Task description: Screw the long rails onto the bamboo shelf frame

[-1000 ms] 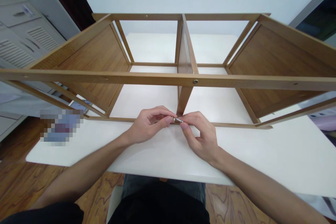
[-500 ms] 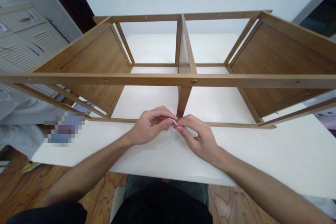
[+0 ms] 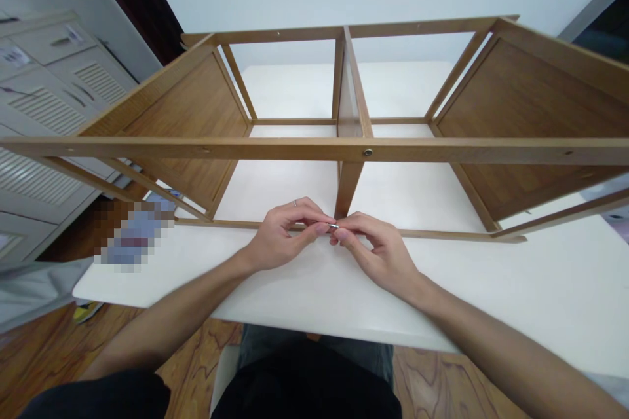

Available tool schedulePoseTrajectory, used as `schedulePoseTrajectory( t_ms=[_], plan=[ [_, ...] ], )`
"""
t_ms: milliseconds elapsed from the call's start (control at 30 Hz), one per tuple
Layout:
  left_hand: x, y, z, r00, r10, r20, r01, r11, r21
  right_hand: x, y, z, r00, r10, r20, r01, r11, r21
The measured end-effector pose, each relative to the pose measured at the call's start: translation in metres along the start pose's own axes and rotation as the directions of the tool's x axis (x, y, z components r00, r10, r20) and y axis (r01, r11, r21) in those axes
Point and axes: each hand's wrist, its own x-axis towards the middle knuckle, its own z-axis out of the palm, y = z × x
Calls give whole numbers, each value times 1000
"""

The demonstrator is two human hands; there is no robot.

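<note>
Between my fingertips is a small, thin, silvery metal piece; its exact kind is too small and too covered to tell. My left hand pinches its left end between thumb and fingers. On the right end, my right hand closes in the same kind of pinch. Both hands are just in front of the wooden shelf frame, at the foot of its middle divider. A round metal fastener sits in the front upper rail above that divider.
The frame stands on a white table, with solid wooden panels at both ends. A blurred-out bluish item lies at the table's left. Cabinets stand at far left, and part of another person's clothing shows below them.
The metal piece has turned from slanting to nearly level between my fingertips. My view has shifted slightly, and the person at the left shows less.
</note>
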Motion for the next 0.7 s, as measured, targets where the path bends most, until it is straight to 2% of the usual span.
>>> schedulePoseTrajectory(
  t_ms=[133,300,400,500,600,700],
  plan=[
    [-3,-1,1,999,-36,16,36,998,-52,3,2,-1,996,56,66,-66,986,154],
    [-4,-1,0,1000,-4,21,5,1000,-20,6,4,1,976,159,149,-202,917,344],
    [-2,0,-1,1000,14,-12,-13,1000,20,7,3,0,954,172,244,-267,858,439],
    [1,-1,0,1000,-14,1,14,1000,-21,7,0,0,925,184,332,-338,799,498],
    [2,-3,1,999,-33,-5,32,998,-46,7,-3,2,904,204,376,-394,741,544],
    [3,0,3,999,-12,-44,14,999,37,7,-2,3,894,224,389,-433,660,614]
  ],
)
